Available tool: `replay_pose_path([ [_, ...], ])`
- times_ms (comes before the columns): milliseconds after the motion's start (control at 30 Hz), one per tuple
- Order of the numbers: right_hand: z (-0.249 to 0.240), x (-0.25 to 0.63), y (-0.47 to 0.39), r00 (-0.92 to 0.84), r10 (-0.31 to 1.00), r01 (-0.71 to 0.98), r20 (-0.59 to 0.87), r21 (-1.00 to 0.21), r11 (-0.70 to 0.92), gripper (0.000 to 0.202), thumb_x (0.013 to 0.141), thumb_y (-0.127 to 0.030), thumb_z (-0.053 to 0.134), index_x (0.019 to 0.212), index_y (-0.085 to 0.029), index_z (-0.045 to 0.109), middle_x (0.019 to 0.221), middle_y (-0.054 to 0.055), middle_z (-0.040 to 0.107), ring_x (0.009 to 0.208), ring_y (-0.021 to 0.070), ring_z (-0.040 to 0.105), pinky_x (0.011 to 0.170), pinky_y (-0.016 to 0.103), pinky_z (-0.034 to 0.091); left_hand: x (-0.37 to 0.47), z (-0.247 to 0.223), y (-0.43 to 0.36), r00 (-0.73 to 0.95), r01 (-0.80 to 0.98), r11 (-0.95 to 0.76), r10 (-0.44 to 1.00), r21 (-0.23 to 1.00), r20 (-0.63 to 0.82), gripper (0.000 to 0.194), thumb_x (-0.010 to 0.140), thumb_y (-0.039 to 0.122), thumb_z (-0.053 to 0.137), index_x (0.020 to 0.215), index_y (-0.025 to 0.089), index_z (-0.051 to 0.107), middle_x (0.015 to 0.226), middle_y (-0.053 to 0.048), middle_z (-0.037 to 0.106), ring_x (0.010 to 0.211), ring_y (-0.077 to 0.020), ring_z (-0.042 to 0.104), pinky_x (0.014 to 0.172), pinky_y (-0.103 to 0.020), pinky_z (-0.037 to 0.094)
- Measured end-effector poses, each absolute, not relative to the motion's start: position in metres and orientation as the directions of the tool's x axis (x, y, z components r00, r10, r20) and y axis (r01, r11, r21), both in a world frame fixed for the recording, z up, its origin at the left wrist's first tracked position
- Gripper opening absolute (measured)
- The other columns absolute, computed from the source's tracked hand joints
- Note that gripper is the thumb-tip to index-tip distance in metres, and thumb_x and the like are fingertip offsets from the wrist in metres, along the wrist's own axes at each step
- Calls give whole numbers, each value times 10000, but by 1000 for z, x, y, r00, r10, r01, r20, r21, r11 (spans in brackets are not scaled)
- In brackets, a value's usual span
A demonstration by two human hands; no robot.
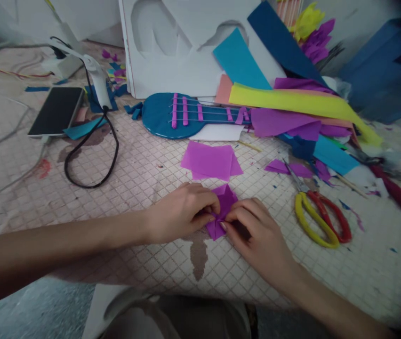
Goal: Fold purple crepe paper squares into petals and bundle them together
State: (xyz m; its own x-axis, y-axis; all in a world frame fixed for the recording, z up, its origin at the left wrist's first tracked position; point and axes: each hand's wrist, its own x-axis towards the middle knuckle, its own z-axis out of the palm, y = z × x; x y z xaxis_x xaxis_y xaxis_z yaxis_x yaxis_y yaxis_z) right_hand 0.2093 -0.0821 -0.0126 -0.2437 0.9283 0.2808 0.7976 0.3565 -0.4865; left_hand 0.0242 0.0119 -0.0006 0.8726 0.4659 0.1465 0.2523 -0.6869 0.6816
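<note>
A folded purple paper piece is pinched at its middle between both hands, near the front of the patterned table. My left hand grips its left side, with thumb and fingertips pressed together. On the right side, my right hand pinches the same paper, its fingertips almost touching those of my left hand. Just behind them lie flat purple paper squares, overlapping. Farther back rests a blue guitar-shaped piece with purple strips and thin strings.
Scissors with yellow and red handles lie at the right, near a dark red-handled tool. Yellow paper and other coloured sheets are piled at back right. A phone and looped black cord lie left.
</note>
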Motion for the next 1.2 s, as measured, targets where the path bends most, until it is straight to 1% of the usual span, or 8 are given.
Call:
replay_pose_path([
  [200,-14,209,-82,-227,928,798,294,-490,350,78,856,-115,564,819,-174,528,856,41,541,843,187,493,745,360,437,26,-1,11,864,265,-676,484,688,142,121,799,50,604,880,140,604,867,-14,644,833,-146,559,799,-291,421],
  [300,-15,210,-82,-220,930,799,294,-492,345,75,854,-118,568,816,-172,533,854,40,540,844,185,495,742,354,437,26,0,12,864,269,-650,489,711,121,147,775,41,634,878,142,610,842,-2,652,813,-139,568,782,-280,424],
  [467,-15,211,-83,-227,925,797,306,-487,357,71,862,-124,558,825,-177,528,851,40,540,848,188,498,747,356,438,26,1,16,882,203,-605,455,770,126,137,790,45,630,888,140,621,818,8,664,746,-107,581,708,-230,429],
  [700,-16,212,-85,-237,925,794,296,-489,360,55,875,-132,548,847,-177,531,878,45,543,868,183,499,763,355,443,28,-2,19,891,169,-618,429,768,149,151,823,31,571,905,147,621,842,1,665,773,-111,583,735,-238,427],
  [900,-17,211,-83,-225,924,806,308,-474,354,60,867,-121,554,843,-172,533,868,46,540,863,185,503,767,361,448,29,-6,18,887,165,-650,426,742,176,166,786,4,578,880,140,594,786,11,599,725,-104,532,697,-234,404],
  [1200,-19,210,-85,-238,916,830,325,-421,365,46,876,-133,547,858,-174,536,873,53,551,861,199,508,763,374,455,32,-11,16,873,185,-644,454,742,176,250,767,-1,597,974,138,586,775,22,599,739,-109,535,752,-257,406],
])
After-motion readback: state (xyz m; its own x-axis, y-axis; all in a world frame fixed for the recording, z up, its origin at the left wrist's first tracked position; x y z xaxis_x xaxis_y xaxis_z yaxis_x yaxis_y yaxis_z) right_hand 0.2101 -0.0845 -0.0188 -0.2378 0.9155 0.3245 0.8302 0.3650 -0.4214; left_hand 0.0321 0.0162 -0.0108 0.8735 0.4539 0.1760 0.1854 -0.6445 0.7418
